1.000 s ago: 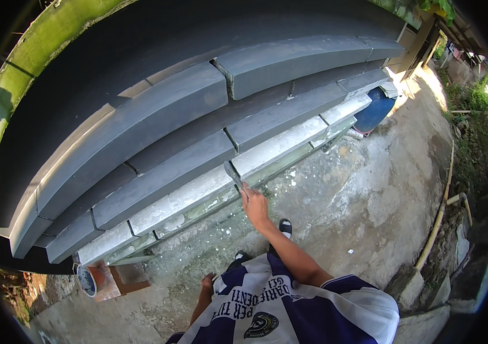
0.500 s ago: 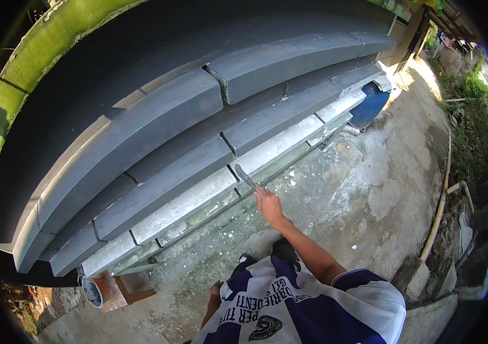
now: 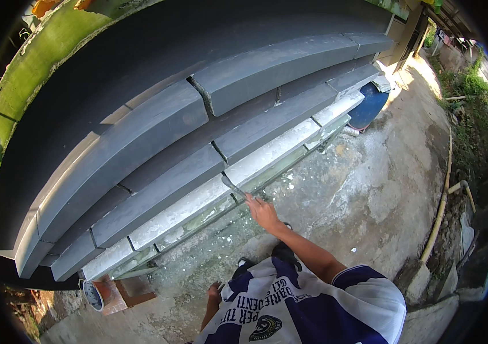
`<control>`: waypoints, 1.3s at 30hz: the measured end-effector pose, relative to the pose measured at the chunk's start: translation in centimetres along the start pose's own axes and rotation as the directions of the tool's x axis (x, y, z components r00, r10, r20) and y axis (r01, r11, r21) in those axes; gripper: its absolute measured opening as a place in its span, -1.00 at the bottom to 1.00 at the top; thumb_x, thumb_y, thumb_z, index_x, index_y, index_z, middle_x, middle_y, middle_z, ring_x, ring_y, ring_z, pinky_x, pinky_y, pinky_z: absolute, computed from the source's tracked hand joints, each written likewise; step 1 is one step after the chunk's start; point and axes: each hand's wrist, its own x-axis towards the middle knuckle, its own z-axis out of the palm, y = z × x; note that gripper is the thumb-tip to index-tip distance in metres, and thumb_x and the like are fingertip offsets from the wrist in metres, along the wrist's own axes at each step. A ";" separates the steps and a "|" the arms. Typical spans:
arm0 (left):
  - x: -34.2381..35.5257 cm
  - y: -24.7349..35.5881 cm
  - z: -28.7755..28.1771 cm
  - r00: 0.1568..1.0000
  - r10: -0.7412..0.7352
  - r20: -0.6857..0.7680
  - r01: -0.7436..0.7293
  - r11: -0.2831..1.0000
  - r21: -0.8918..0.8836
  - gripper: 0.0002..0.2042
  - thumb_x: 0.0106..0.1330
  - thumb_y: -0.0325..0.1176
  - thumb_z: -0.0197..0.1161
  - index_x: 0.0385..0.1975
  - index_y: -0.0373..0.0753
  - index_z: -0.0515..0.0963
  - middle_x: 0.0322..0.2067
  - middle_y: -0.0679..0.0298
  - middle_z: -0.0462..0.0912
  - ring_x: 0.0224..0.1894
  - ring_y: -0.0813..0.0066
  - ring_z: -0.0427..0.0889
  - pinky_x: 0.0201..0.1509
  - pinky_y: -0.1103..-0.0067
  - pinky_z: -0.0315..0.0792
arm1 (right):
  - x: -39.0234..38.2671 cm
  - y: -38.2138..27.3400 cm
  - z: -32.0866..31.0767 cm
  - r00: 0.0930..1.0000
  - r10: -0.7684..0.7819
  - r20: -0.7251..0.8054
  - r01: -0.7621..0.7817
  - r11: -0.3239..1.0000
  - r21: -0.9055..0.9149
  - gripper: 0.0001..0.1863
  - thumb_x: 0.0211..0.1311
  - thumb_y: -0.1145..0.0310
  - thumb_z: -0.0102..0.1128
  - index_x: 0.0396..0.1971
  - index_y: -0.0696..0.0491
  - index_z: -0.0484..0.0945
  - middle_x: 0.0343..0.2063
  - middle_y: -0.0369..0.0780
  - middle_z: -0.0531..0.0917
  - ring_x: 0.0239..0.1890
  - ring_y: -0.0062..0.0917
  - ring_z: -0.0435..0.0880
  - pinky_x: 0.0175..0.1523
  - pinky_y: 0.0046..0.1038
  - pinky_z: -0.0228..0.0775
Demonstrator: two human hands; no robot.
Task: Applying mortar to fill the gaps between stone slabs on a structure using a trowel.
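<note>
My right hand (image 3: 263,213) is closed round the handle of a putty knife (image 3: 232,186) with a slim grey blade. The blade's tip is at a dark joint in the pale, white-smeared ledge (image 3: 186,198), the lowest of the stepped ledges; whether it goes into the joint is too small to tell. Above that run the dark grey middle ledge (image 3: 164,180) and the thick grey top ledge (image 3: 135,129), both split by narrow gaps. Low beside my shirt hangs my left hand (image 3: 214,290), partly seen, its fingers loosely apart and holding nothing visible.
A blue drum (image 3: 368,108) stands by the ledges' far right end. At the near left, a paint-stained bucket (image 3: 92,294) sits beside a brown cardboard piece (image 3: 135,291). White flecks dot the concrete ground (image 3: 324,189). A bamboo pole (image 3: 440,200) lies along the right side.
The view has shifted, so the ledges appear slightly further left. My right hand and the putty knife have moved a little left and down, the blade still by the same joint.
</note>
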 end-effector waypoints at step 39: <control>-4.6 -3.2 7.7 0.995 -0.018 -0.103 0.021 0.999 0.027 -0.55 0.36 -0.06 -0.21 0.22 -0.01 0.25 0.21 0.42 0.36 0.19 0.38 0.37 0.19 0.29 0.09 | 4.8 3.4 -6.5 0.948 0.176 -0.263 -0.097 0.953 0.287 -0.75 0.14 0.46 0.15 -0.16 0.15 0.59 -0.63 0.02 0.55 -0.56 -0.12 0.58 -0.50 -0.32 0.35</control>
